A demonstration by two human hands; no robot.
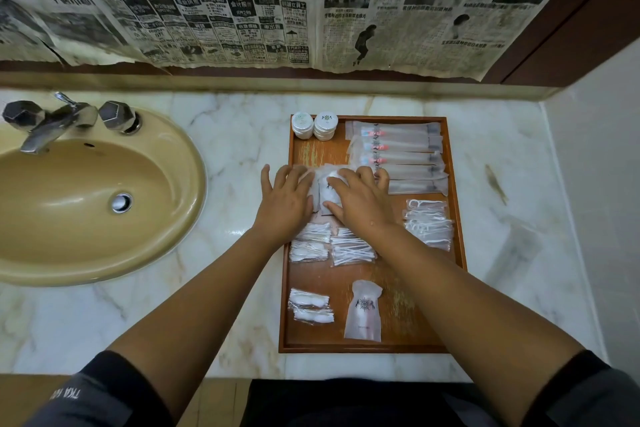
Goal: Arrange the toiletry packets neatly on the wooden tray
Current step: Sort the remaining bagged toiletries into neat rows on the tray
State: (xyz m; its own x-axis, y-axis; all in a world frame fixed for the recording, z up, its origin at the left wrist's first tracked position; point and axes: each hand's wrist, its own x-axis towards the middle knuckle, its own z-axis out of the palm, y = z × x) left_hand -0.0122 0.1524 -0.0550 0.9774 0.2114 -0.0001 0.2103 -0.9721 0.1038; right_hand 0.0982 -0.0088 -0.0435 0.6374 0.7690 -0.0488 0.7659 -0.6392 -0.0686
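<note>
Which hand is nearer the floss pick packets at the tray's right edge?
Right. The right hand rests on the white packets mid-tray, just left of the floss pick packets. The left hand lies beyond it, by the left rim of the wooden tray.

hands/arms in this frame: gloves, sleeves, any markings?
No gloves, rings or watch show on the left hand or the right hand, and the forearms are bare. The short sleeves are dark grey. The left sleeve has pale lettering near its hem, too small to read. The right sleeve looks plain where it is visible.
</note>
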